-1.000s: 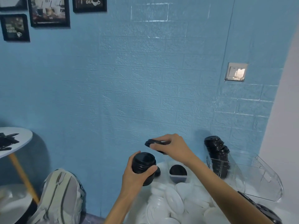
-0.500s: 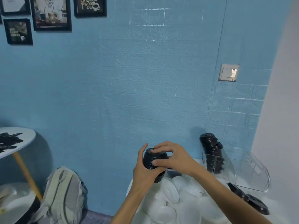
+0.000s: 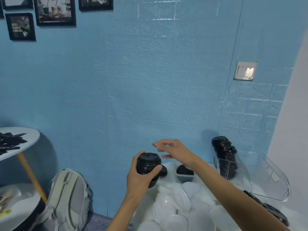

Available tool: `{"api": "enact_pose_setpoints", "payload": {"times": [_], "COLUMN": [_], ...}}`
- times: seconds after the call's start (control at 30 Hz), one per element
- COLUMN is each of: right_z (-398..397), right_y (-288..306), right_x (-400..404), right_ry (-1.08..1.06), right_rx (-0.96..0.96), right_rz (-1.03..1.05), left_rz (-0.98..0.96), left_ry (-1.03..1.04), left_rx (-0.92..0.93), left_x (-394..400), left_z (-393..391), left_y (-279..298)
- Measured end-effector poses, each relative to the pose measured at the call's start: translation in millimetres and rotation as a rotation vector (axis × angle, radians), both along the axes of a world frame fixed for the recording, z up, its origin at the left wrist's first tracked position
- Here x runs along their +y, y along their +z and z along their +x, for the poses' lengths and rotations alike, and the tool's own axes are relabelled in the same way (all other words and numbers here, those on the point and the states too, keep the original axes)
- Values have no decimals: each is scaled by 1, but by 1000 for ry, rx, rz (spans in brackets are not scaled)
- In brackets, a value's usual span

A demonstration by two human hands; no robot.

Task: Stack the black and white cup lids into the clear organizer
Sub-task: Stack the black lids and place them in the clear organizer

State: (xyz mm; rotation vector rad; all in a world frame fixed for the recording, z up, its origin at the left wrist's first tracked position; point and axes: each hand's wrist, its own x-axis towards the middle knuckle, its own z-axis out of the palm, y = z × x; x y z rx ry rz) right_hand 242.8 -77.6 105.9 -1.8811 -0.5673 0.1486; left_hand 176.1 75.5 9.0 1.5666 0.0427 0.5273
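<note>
Left hand [image 3: 141,178] grips short stack of round black plastic cup lids [image 3: 148,163], right hand [image 3: 175,151] loose-fingered & empty above; seat ea. lid square on stack b4 moving to clear plastic organizer [image 3: 266,179].

Up and far to the left of the left hand [image 3: 141,178], three black-framed wall pictures carry print. The framed picture at the top edge [image 3: 95,3] reads "IDEA" beside a drawn cup; the line above it is cut off. The larger frame left of it [image 3: 55,10] shows "IDEA" at its top. The small frame lowest and farthest left [image 3: 20,27] has white lines too small to read.
</note>
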Motion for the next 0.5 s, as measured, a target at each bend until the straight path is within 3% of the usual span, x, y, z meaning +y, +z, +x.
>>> {"api": "enact_pose_setpoints", "payload": {"times": [0.1,0.17,0.27,0.5], "right_z": [40,66,89,114], "right_y": [-7,-21,-46,-94], "right_x": [5,8,13,30], "right_ry": [-127,-185,-157,-64], "right_rx": [-41,-118,-158,-84], "right_rz": [-92,-309,-639,-986], "left_rz": [-2,-7,-17,-26], "left_ry": [46,59,58,29], "left_rx": [1,12,16,17], "left_x": [14,21,28,32], "left_z": [8,14,24,43], "left_y": [-7,-13,-22,-36]}}
